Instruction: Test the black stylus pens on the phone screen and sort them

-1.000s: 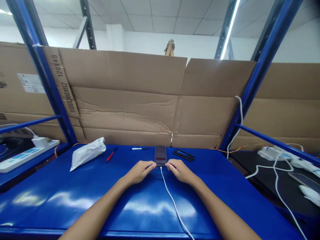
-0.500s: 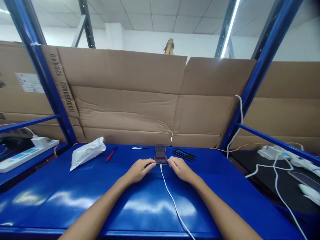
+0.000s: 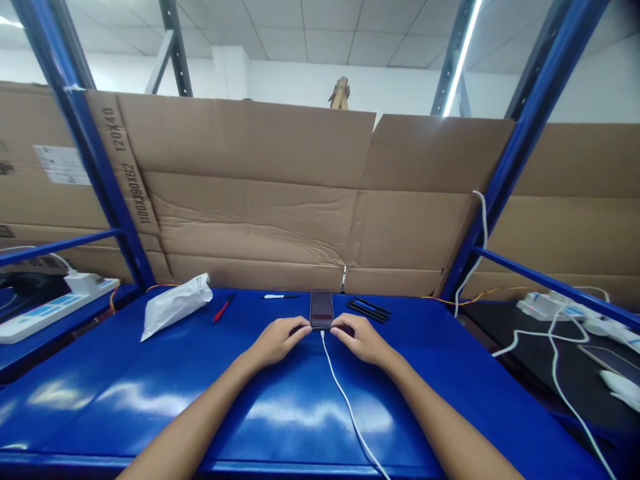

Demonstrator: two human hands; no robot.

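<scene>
While both hands are at the near end of the phone [image 3: 321,307], I read the cable as already joined: the white cable [image 3: 323,337] runs up the table [image 3: 125,373] and meets the middle of that near edge, though from here I can't tell whether its plug is fully seated. The phone is mid-table towards the back, face up and seemingly flat, its screen dark with a dull reddish patch.

My view of the left hand [image 3: 279,341] shows the fingers narrow, tips at the phone's near left corner. The right hand [image 3: 363,339] has its fingers slightly arched and narrow at the near right corner. I can't tell whether either is pinching the edge or only touching it, so neither hand is clear of the phone.

I see nothing in hand among the other items: the black pens [image 3: 369,311] lie right of the phone, the white-and-black pen [image 3: 274,297], the red pen [image 3: 223,310] and the white bag [image 3: 175,303] to its left.
</scene>
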